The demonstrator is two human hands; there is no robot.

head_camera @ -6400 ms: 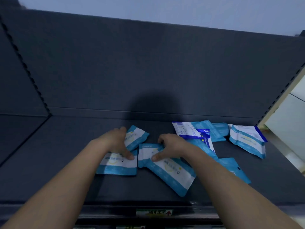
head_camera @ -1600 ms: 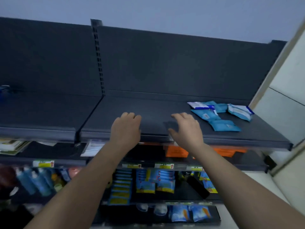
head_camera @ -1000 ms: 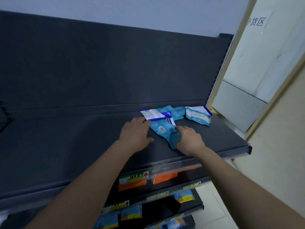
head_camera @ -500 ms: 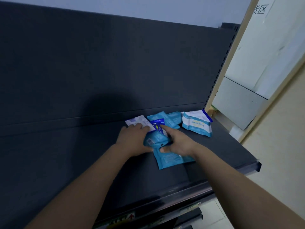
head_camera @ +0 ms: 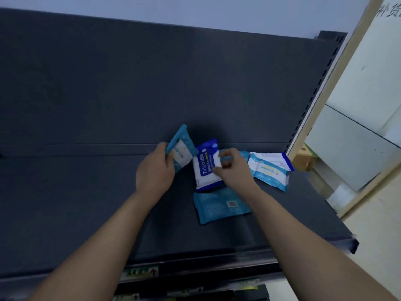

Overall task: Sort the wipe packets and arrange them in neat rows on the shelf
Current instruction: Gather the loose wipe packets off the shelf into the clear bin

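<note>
Several wipe packets lie at the right end of a dark shelf (head_camera: 86,192). My left hand (head_camera: 155,172) grips a light-blue and white packet (head_camera: 181,152) and holds it tilted up off the shelf. My right hand (head_camera: 233,168) pinches a dark-blue and white packet marked 75% (head_camera: 205,170), raised at its far end. A teal packet with a barcode (head_camera: 219,208) lies flat in front of it. A white and blue packet (head_camera: 270,170) rests at the far right, with part of another teal packet (head_camera: 244,154) showing behind my right hand.
The shelf's dark back panel (head_camera: 152,83) rises just behind the packets. A slotted upright (head_camera: 314,90) and a pale wooden frame (head_camera: 338,83) close off the right end. The shelf's front lip carries price labels (head_camera: 141,272).
My left hand has lifted the light-blue packet off the pile. My right hand has turned up the dark-blue 75% packet. The teal barcode packet now lies uncovered in front.
</note>
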